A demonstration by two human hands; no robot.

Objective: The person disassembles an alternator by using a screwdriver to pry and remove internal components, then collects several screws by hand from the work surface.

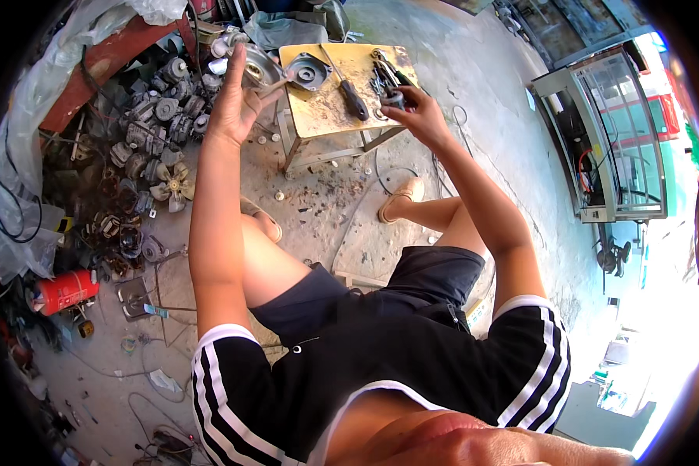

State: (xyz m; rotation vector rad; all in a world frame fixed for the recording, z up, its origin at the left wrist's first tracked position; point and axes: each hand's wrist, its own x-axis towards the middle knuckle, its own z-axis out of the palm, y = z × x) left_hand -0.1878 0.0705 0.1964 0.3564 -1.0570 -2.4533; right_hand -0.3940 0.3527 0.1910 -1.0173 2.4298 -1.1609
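Note:
My left hand (234, 109) is raised at the left of a small wooden table, its fingers and thumb spread around a round, shiny metal motor cover (261, 71). Part of that cover is hidden by the fingers. Over the table's right side, my right hand (421, 116) pinches a small, dark, round metal part (394, 99); its exact kind is too small to tell. Another round motor cover (309, 71), dark grey with a ring at its centre, lies on the tabletop. A screwdriver (353, 99) with a thick dark handle lies between it and my right hand.
Pliers-like tools (382, 71) lie at the right of the worn yellow table (318, 116). A large heap of motor parts (159, 116) fills the left floor, with a red cylinder (66, 292) nearer. Cables cross the floor; a glass-sided cabinet (617, 140) stands right.

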